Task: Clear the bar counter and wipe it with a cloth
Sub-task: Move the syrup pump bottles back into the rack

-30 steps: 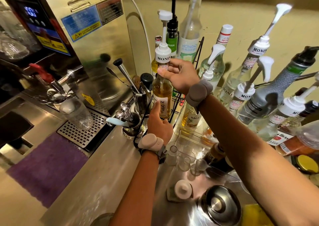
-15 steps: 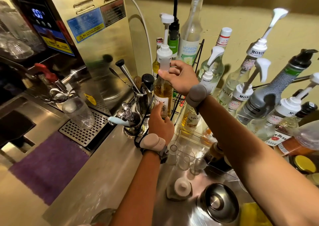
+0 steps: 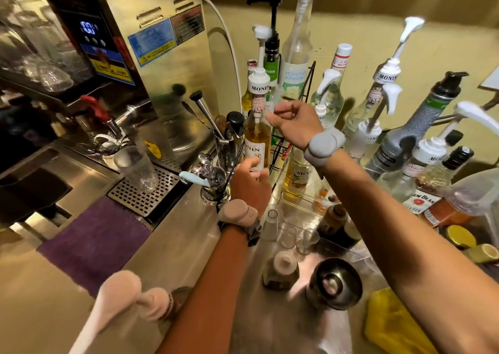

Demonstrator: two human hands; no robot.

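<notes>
- Bottle (image 3: 257, 137) of amber syrup stands at the back of the steel counter (image 3: 172, 248), beside the wire rack (image 3: 297, 126). It seems to belong with the other bottles there.
- The left hand (image 3: 249, 180) wraps around its lower part, probably to keep it steady.
- The right hand (image 3: 293, 122) sits by the bottle's neck, just under the white pump (image 3: 258, 81). Its fingers curl loosely. I cannot tell if they pinch anything.
- The yellow cloth (image 3: 391, 324) lies bunched at the near right edge, close by for wiping.
- Small glasses (image 3: 294, 237), a metal cup (image 3: 334, 286) and a jar (image 3: 280, 270) sit on the counter, so clearing looks far from done.
</notes>
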